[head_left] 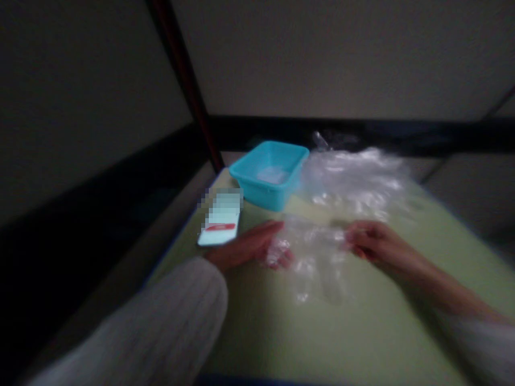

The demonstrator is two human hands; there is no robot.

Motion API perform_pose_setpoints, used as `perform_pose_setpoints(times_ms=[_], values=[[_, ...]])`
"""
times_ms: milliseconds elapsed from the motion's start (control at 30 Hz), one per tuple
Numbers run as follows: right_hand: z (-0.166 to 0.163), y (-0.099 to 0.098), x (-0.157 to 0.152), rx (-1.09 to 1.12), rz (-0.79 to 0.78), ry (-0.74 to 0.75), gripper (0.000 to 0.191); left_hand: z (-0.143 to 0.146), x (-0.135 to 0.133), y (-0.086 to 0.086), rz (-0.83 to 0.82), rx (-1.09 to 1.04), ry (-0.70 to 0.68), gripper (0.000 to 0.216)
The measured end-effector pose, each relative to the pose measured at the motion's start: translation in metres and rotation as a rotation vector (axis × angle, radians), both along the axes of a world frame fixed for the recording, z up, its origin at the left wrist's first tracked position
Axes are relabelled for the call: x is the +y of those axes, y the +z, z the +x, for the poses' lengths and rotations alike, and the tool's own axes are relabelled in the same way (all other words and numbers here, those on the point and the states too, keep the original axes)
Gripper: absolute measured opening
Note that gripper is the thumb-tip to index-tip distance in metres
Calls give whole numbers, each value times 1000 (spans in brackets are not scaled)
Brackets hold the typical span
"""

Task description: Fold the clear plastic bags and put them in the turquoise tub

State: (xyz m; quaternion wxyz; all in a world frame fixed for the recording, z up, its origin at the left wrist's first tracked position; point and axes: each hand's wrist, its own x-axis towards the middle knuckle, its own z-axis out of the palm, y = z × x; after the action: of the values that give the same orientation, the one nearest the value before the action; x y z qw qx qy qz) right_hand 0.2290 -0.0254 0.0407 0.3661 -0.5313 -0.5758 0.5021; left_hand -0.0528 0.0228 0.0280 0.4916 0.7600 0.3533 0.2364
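A crumpled piece of clear, thin plastic (317, 257) stretches between my two hands above the table; whether it is a bag or a glove I cannot make out. My left hand (269, 246) is at its left end, fingers curled and partly covered by the film. At the right end, the fingers of my right hand (370, 241) pinch the upper edge. Motion blur softens both hands and the plastic. Just beyond them stands a turquoise plastic basin (263, 192) with something whitish (272, 175) inside, too blurred to name.
A heap of clear plastic (358, 177) lies right of the basin, at the table's far side. A phone with a lit screen (220, 220) rests left of the basin. The table (362, 343) has a yellow-green top with blue edges. Walls and a dark red post (181, 69) stand behind.
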Motion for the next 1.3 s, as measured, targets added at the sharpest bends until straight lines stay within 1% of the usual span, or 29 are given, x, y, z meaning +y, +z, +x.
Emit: perform_pose_setpoints(times_ms=[33,67,100,133,167,200,233,300,400,433,467,500,533,600,633,667,700,767,833,933,1000,1067,1200,1300], values=[[3,-5,3,3,2,-20,27,0,0,-1,-161,-27,-34,43],[7,-9,5,2,7,-33,26,1,-1,-1,-308,-46,-51,47],[10,-10,7,-7,11,-34,24,2,-1,-1,-410,-49,-45,59],[14,-11,8,-24,11,-17,23,4,-2,-2,-457,-33,-19,73],[17,-9,8,-48,0,16,22,6,-3,-3,-443,0,21,82],[21,-7,6,-77,-26,64,21,9,-4,-4,-395,35,76,85],[24,-3,3,-104,-74,125,21,11,-5,-5,-336,62,135,83],[31,8,-7,-148,-228,284,21,16,-6,-8,-206,64,269,75],[40,24,-23,-190,-477,612,21,18,-4,-10,5,8,445,62],[42,28,-27,-205,-498,675,20,18,-3,-9,75,-2,489,58],[43,31,-28,-231,-441,685,20,17,-2,-9,140,-6,529,54],[44,33,-27,-268,-326,655,20,16,-1,-8,192,-3,562,50],[43,33,-24,-325,-152,580,22,16,0,-7,228,2,588,46],[37,30,-13,-462,254,399,24,15,0,-5,261,9,612,38],[33,27,-6,-536,411,350,36,16,0,-4,267,11,613,35],[29,22,0,-598,506,385,53,16,-1,-4,266,15,607,32],[25,17,6,-651,564,446,68,16,-1,-4,262,20,597,30],[20,8,15,-745,585,583,89,16,-1,-5,250,30,578,28],[19,1,19,-812,530,673,99,16,-1,-6,250,40,568,26],[24,-3,15,-880,421,730,104,15,0,-9,255,49,561,23],[28,-2,9,-907,406,731,104,14,2,-10,255,45,558,22],[29,-2,3,-915,451,705,103,14,2,-10,262,39,561,21],[22,-4,-5,-916,636,625,95,14,1,-11,289,58,557,21],[13,-11,-7,-940,725,624,93,15,-2,-12,311,84,535,21]])
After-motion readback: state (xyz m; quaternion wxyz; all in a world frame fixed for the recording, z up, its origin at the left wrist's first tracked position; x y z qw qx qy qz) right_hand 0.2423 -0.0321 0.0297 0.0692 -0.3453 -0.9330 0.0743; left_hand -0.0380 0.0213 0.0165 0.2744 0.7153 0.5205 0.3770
